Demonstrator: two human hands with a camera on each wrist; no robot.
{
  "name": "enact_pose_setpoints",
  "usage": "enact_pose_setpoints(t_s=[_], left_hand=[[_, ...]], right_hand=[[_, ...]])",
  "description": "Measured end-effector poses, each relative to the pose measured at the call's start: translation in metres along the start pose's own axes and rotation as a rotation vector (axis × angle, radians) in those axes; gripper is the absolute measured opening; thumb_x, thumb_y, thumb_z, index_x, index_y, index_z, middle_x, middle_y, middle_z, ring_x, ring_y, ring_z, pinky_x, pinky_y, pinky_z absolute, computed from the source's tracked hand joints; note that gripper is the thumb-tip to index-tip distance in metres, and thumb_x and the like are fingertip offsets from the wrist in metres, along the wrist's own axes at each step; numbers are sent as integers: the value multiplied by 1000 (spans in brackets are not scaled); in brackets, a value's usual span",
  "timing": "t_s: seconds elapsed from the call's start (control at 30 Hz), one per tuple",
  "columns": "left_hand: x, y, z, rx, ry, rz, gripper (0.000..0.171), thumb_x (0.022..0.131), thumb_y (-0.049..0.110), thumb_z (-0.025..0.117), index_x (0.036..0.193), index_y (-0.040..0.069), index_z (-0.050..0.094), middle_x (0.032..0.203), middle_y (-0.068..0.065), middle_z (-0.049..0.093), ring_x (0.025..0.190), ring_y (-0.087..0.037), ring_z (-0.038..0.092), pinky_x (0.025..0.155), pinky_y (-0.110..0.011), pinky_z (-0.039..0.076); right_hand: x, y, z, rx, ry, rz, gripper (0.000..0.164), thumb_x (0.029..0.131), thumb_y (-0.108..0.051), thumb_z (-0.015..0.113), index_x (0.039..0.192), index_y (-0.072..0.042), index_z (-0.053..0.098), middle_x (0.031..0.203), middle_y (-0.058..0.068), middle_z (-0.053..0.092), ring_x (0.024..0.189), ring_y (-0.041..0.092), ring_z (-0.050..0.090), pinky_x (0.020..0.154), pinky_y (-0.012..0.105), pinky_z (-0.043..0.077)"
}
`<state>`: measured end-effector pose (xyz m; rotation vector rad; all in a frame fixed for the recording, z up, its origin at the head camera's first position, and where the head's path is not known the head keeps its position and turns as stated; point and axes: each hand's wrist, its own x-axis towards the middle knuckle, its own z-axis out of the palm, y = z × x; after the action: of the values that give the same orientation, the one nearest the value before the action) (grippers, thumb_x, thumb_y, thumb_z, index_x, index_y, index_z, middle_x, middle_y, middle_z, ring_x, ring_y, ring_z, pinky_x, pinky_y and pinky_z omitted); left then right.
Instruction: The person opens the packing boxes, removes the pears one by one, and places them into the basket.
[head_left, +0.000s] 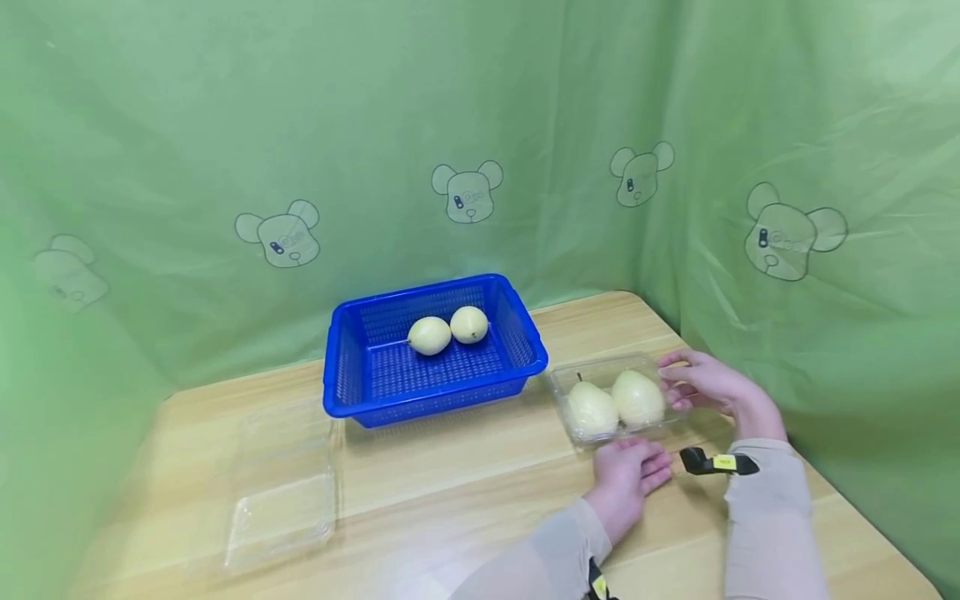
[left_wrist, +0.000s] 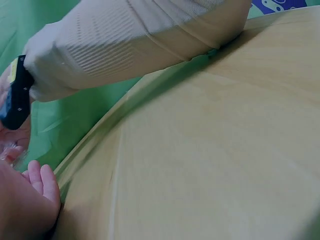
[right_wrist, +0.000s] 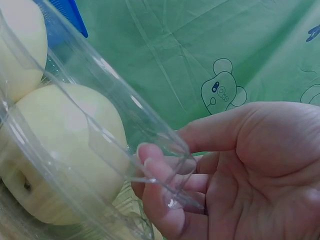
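While curled at the side facing away from the blue basket (head_left: 442, 400), grasps with the right hand (head_left: 705, 387) the thin, glossy edge of a clear box (head_left: 600, 367), catching the plastic between thumb and bent fingers. With the left hand (head_left: 626, 479), lies relaxed and released, fingers extended, nearer the viewer than the basket and to its right, just beside the near edge of the box; cannot tell whether touching it.

To the right of the basket and slightly nearer, on the wood-grained table (head_left: 420, 492), the box: rectangular, see-through, streaked with reflections along its folds; between basket and right hand, and just beyond the left. Inside it, two pears (head_left: 592, 410), pale yellow-green, smooth, plump, side by side, with a dark stem (head_left: 579, 377) on the one closer to the basket.

In the basket itself, two more pears (head_left: 430, 336), equally pale and rounded, close together on the lattice floor, within perforated plastic walls and a broad, smooth rim. To the left of the basket and nearer, a second clear container (head_left: 285, 517), thin-walled, with shining ridges. Behind the basket, green cloth (head_left: 525, 83), softly creased, printed with outlined bear heads (head_left: 471, 200). Nearer than the basket, to its right, beige sleeves (head_left: 768, 517), finely ribbed.
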<state>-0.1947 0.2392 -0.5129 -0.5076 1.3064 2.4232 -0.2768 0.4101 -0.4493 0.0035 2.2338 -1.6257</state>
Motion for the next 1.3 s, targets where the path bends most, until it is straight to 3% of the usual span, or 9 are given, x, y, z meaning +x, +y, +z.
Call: enact_pose_setpoints(t_s=[0.27, 0.37, 0.57, 0.67, 0.77, 0.93, 1.07, 1.17, 1.3], left_hand=[[-2, 13, -28, 49, -97, -30, 17, 81, -3, 66, 98, -2, 64, 93, -20, 72, 78, -23, 72, 81, -43, 61], [-2, 21, -42, 99, -179, -57, 15, 82, 1, 67, 96, -1, 67, 89, -16, 73, 78, -21, 71, 83, -44, 60], [4, 48, -66, 303, -378, -127, 9, 84, 7, 69, 92, 3, 70, 87, -12, 75, 74, -18, 71, 82, -44, 61], [12, 65, -75, 415, -442, -115, 9, 86, 9, 68, 93, 4, 70, 87, -10, 74, 70, -15, 69, 79, -41, 61], [19, 80, -82, 480, -446, -74, 11, 87, 10, 67, 95, 3, 68, 87, -10, 73, 68, -13, 67, 75, -38, 62], [25, 95, -89, 507, -375, -3, 11, 88, 7, 64, 98, 2, 65, 94, -16, 73, 67, -13, 66, 71, -36, 62], [28, 100, -88, 462, -317, 40, 16, 90, 6, 63, 103, -1, 64, 94, -17, 71, 66, -14, 65, 74, -37, 62], [29, 103, -85, 405, -306, 60, 21, 90, 7, 62, 107, -4, 64, 88, -13, 71, 68, -14, 66, 78, -38, 62], [32, 105, -81, 361, -320, 48, 25, 91, 9, 62, 111, -6, 64, 84, -8, 69, 71, -15, 67, 82, -39, 61]], right_hand=[[-4, 5, -8, -86, 28, -17, 52, 101, -16, 46, 138, 13, 24, 96, 2, 62, 75, 10, 61, 66, 27, 56], [-5, 6, -10, -91, 38, -23, 51, 101, -16, 47, 138, 13, 26, 94, 1, 61, 74, 10, 59, 66, 27, 55], [-7, 7, -15, -113, 91, -51, 51, 101, -16, 47, 138, 14, 28, 91, -3, 63, 73, 7, 59, 64, 24, 53], [-9, 7, -17, -123, 115, -56, 53, 102, -19, 48, 138, 14, 30, 92, -6, 64, 76, 6, 59, 66, 25, 51], [-11, 5, -17, -170, 133, -62, 57, 103, -25, 46, 140, 15, 30, 101, -3, 66, 85, 4, 59, 74, 27, 52], [-15, 0, -16, -242, 185, -73, 61, 104, -30, 41, 142, 16, 27, 124, 25, 59, 95, 2, 56, 86, 31, 55], [-22, -6, -12, -214, 311, -102, 60, 103, -30, 44, 142, 13, 30, 104, -3, 68, 89, -5, 56, 82, 25, 56], [-26, -8, -8, -183, 425, -169, 57, 103, -30, 46, 140, 12, 35, 88, -28, 58, 83, -9, 57, 74, 18, 55], [-34, -6, -1, -194, 562, -215, 49, 101, -31, 50, 131, 7, 46, 83, -31, 55, 79, -6, 55, 67, 17, 53]])
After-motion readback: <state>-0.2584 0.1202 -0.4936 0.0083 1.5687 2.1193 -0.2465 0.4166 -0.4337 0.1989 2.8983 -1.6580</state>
